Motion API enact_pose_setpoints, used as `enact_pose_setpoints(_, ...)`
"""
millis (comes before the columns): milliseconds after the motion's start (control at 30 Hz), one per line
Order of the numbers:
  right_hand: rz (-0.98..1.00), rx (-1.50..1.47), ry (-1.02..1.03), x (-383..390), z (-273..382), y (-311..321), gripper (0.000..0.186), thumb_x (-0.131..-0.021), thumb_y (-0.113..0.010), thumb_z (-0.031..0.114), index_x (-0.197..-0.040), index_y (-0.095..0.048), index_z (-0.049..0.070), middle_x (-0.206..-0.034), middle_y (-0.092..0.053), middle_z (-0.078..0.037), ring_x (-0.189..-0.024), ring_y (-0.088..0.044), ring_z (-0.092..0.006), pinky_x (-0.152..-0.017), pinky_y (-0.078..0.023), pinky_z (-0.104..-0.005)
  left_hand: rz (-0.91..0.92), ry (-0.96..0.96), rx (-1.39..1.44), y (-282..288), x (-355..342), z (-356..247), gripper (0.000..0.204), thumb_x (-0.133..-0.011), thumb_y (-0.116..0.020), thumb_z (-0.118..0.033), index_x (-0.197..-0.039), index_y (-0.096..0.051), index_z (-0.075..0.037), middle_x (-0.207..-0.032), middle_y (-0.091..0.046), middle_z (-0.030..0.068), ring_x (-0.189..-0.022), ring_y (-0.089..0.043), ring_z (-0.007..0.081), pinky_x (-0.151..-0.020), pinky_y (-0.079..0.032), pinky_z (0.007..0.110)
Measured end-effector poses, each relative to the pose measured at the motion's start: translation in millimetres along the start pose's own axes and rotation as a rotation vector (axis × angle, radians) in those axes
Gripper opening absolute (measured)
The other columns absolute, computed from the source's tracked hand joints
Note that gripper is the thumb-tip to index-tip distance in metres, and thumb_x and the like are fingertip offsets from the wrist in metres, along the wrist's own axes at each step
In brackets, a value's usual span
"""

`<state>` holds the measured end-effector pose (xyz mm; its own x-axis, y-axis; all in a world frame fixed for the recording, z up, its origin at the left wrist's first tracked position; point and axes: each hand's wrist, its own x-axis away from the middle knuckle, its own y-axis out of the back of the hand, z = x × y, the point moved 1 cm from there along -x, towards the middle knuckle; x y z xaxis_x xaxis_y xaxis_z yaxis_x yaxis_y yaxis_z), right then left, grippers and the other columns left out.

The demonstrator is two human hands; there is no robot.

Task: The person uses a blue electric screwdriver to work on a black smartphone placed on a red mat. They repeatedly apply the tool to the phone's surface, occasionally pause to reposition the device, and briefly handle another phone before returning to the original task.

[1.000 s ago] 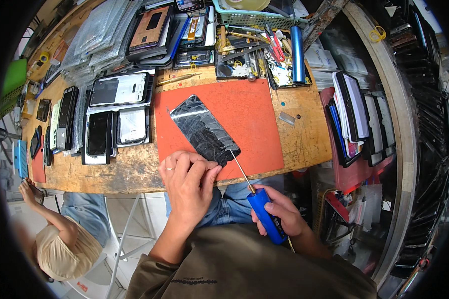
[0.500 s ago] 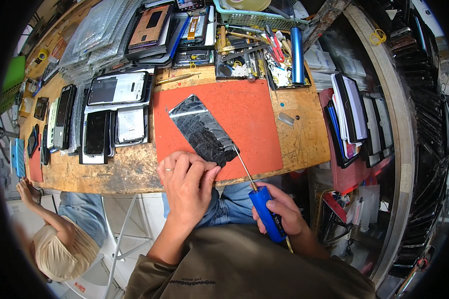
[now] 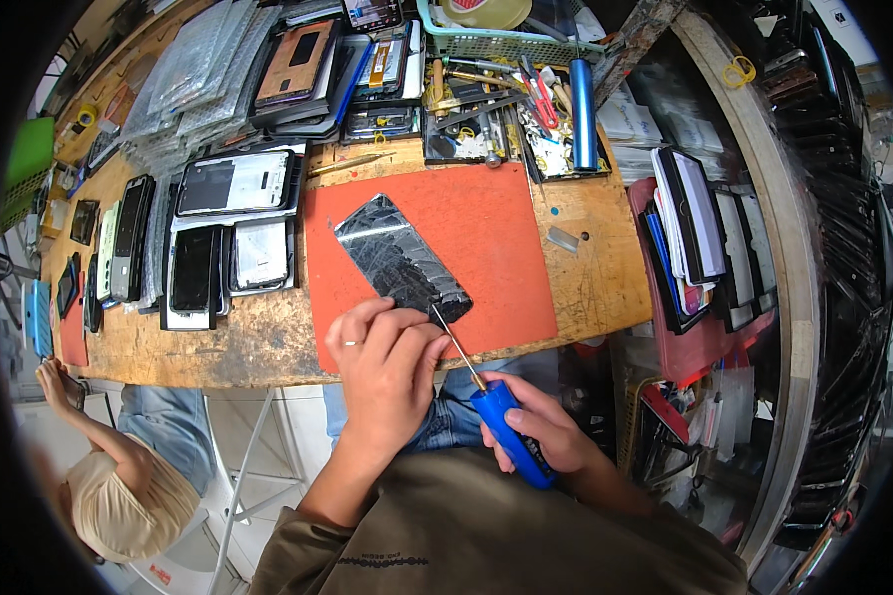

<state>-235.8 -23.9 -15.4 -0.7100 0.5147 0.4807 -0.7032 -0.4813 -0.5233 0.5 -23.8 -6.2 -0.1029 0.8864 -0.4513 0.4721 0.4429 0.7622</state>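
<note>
A dark panel slanted across the orange mat toward its front edge. The right hand clasped a blue-handled tool, tip at the panel; the left hand bent its fingers there, whether pinching I couldn't tell.

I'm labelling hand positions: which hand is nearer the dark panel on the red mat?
Left. The left hand is at the near end of the dark panel; the right hand is farther back, holding a blue-handled tool toward it.
</note>
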Motion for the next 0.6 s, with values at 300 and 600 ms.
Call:
enact_pose_setpoints(300,-0.018,-0.069,0.041,-8.6,-4.4,4.2,0.066,-0.111,-0.053,0.026,-0.166,-0.029,-0.002,-0.103,-0.068,-0.019,-0.069,-0.07,-0.0202,-0.062,-0.056,-0.0313,0.012,0.023,0.034,-1.7,-1.1,0.8,0.014,-0.085,-0.085,-0.017,-0.094,-0.075,-0.013,-0.104,-0.071,-0.0016,-0.111,-0.063,0.0255,-0.103,-0.037,0.047)
enact_pose_setpoints(600,-0.041,-0.075,0.045,-6.9,-4.7,7.1,0.066,-0.111,-0.053,0.025,-0.166,-0.029,-0.002,-0.102,-0.068,-0.02,-0.069,-0.07,-0.0205,-0.063,-0.057,-0.0325,0.009,0.022,0.049,-1.8,0.2,2.4,0.015,-0.084,-0.086,-0.016,-0.093,-0.074,-0.013,-0.104,-0.071,-0.0017,-0.111,-0.062,0.0252,-0.103,-0.036,0.047)
